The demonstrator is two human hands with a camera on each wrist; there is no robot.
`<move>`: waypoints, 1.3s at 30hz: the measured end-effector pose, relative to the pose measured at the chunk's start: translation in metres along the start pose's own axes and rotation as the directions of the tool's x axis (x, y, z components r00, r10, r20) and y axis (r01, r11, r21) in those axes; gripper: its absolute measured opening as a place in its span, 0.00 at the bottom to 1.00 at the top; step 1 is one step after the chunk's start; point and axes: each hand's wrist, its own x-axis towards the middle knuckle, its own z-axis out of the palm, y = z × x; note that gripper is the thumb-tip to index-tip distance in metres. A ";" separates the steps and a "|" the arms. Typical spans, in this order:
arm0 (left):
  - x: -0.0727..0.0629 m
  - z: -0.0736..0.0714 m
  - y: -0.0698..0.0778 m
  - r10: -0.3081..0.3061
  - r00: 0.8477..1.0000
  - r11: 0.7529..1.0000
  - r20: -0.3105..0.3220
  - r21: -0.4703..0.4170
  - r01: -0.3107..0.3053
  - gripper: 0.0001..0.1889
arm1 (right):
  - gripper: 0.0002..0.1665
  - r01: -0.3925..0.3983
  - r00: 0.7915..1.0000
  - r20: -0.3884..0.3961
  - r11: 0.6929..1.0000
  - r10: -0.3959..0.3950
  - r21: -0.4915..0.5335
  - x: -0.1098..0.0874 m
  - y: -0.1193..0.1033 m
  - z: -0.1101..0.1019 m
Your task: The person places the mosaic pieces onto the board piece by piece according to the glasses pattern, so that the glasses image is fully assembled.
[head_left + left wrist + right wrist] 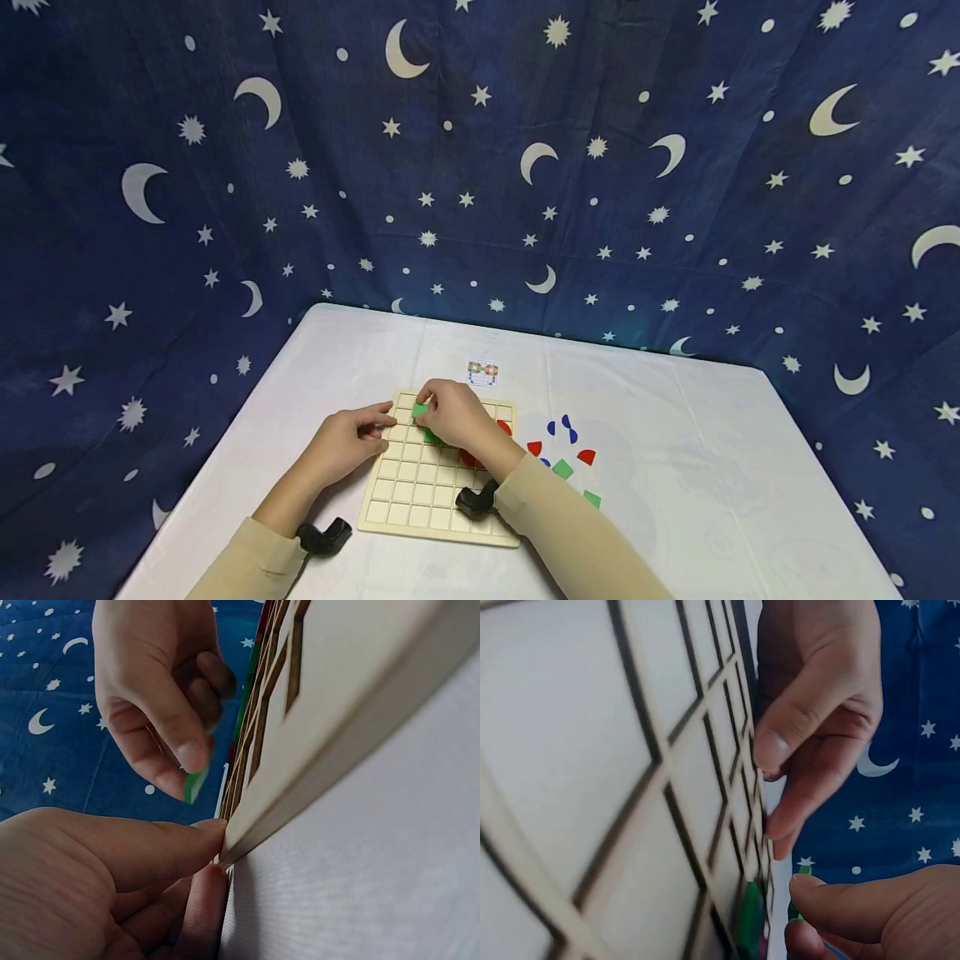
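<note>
One green tile (193,789) is pinched between the thumb and a finger of the right hand (453,414), so that grip is grasping. The left wrist view shows a gap between this tile and the gridded board (413,492) below, and from overhead it is over the board's 11 o'clock part. The left hand (345,440) is at about 10 o'clock from the board's centre, fingertips touching the rim; its grip is loose, the fingers slightly bent.

Some pieces are on the board: a green piece (432,436) just on the 5 o'clock side of the held tile, a red piece (468,458) at about 2 o'clock from the centre, and another red piece (505,427) farther out that way. Part of each is hidden by the right hand or arm.

At 3 o'clock, loose on the white worktop (697,483), are blue half-rounds (573,436), red wedges (587,457) and green squares (562,469). A printed card (482,373) lies at 1 o'clock from the board. Beyond, at 12 o'clock, hangs a dark blue curtain (480,150) with moons and stars. Both sleeves (581,533) are beige.
</note>
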 end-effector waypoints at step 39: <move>0.003 0.002 -0.003 -0.003 1.000 1.000 -0.004 0.018 0.003 0.19 | 0.10 -0.030 0.999 -0.022 0.999 0.031 0.033 -0.004 0.003 -0.002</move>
